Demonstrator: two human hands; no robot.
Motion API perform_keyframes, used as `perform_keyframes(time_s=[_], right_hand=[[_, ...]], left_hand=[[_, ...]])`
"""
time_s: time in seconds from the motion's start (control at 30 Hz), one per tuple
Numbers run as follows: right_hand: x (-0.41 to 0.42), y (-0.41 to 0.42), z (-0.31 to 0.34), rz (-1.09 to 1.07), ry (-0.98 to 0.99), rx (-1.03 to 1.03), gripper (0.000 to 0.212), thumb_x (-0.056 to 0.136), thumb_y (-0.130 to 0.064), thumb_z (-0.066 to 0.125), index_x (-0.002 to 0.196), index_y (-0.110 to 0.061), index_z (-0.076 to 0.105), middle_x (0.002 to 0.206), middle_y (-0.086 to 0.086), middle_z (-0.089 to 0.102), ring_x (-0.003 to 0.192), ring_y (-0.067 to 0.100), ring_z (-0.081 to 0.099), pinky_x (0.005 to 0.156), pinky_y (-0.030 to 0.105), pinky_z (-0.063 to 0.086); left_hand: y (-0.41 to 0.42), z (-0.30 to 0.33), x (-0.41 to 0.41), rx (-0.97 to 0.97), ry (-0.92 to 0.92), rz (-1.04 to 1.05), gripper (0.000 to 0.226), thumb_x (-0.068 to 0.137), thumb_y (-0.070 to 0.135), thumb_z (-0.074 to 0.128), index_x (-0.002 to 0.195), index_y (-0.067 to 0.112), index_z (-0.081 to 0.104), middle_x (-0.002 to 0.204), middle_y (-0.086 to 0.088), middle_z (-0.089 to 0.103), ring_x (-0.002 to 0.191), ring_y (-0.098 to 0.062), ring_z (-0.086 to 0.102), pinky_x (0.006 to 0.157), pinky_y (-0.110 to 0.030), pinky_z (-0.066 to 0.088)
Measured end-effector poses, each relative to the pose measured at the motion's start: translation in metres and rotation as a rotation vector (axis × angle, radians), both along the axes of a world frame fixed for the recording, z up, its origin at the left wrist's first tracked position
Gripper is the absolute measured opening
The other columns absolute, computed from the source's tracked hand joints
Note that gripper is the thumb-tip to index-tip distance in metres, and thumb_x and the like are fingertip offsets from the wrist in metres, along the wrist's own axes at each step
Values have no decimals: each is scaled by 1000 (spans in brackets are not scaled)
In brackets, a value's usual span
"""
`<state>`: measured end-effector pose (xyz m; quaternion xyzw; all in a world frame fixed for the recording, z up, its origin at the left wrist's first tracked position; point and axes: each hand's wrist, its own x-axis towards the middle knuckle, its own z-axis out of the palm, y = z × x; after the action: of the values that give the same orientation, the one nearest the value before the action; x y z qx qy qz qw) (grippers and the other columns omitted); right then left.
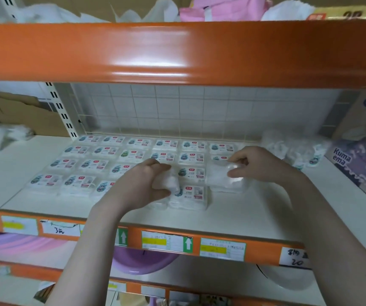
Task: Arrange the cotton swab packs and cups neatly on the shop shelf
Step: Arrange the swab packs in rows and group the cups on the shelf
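Several flat cotton swab packs (79,166) lie in neat rows on the white shelf (255,217). My left hand (142,184) grips a small clear cup of swabs (172,183) just above the front row of packs. My right hand (259,165) pinches the top edge of a clear swab pack (226,180) at the right end of the rows, slightly lifted. More clear cups of swabs (288,149) stand in a loose cluster further right, near the back.
An orange beam (177,54) of the upper shelf hangs low overhead. A printed box (361,155) leans at the right. Cardboard (23,113) and white bags sit at the left. Price labels line the orange front edge (166,241); purple basins sit below.
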<state>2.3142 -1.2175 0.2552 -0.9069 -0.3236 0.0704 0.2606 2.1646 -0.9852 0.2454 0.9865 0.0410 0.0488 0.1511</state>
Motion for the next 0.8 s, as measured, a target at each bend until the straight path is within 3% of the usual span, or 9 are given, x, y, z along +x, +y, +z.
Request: perform_keyframes(time_s=[0.07, 0.17, 0.37, 0.5, 0.6, 0.7, 0.8], right_hand=[[-1, -2, 8, 12, 10, 116, 23, 72, -14, 78, 93, -16, 70, 71, -12, 54, 64, 4, 48, 55, 10, 34], [3, 1, 10, -11, -96, 224, 26, 69, -9, 78, 93, -15, 69, 81, -7, 57, 73, 9, 51, 64, 19, 37], [4, 2, -21, 35, -339, 213, 33, 66, 0, 76, 97, -11, 69, 96, -1, 59, 94, 21, 56, 81, 27, 38], [-7, -16, -37, 115, -241, 237, 34, 70, -10, 80, 101, -18, 71, 103, -5, 62, 103, 18, 58, 93, 28, 41], [-10, -22, -32, 101, -147, 286, 36, 75, -8, 75, 108, -22, 66, 112, -9, 58, 111, 9, 53, 97, 17, 35], [-5, -18, -21, 121, -47, 174, 46, 80, -9, 71, 123, -19, 59, 129, -6, 52, 120, 3, 43, 94, 4, 26], [-1, -11, -14, 110, -23, 11, 50, 80, -17, 70, 128, -23, 55, 134, -8, 50, 122, 5, 44, 93, 12, 29]], left_hand=[[2, 1, 0, -8, -7, 0, 66, 80, 35, 70, 139, 24, 43, 137, 2, 44, 122, -20, 47, 98, -31, 40], [3, 2, 0, -4, -14, -4, 66, 80, 36, 70, 139, 24, 43, 138, 1, 43, 123, -20, 46, 98, -30, 40], [0, 3, 2, -7, -34, -16, 66, 81, 35, 70, 140, 25, 42, 134, 4, 45, 120, -16, 48, 92, -23, 36], [2, 2, 3, -15, -31, -21, 66, 81, 34, 70, 140, 24, 42, 134, 4, 44, 120, -17, 47, 93, -24, 37], [3, 0, 3, -22, -33, -23, 66, 81, 32, 71, 139, 22, 43, 134, 2, 45, 121, -18, 47, 96, -28, 38], [5, 0, 3, -29, -32, -19, 66, 80, 31, 72, 139, 22, 44, 133, 1, 46, 120, -19, 48, 96, -30, 39], [6, 0, 3, -25, -35, -15, 66, 79, 33, 72, 138, 23, 44, 133, 2, 46, 120, -19, 47, 95, -30, 40]])
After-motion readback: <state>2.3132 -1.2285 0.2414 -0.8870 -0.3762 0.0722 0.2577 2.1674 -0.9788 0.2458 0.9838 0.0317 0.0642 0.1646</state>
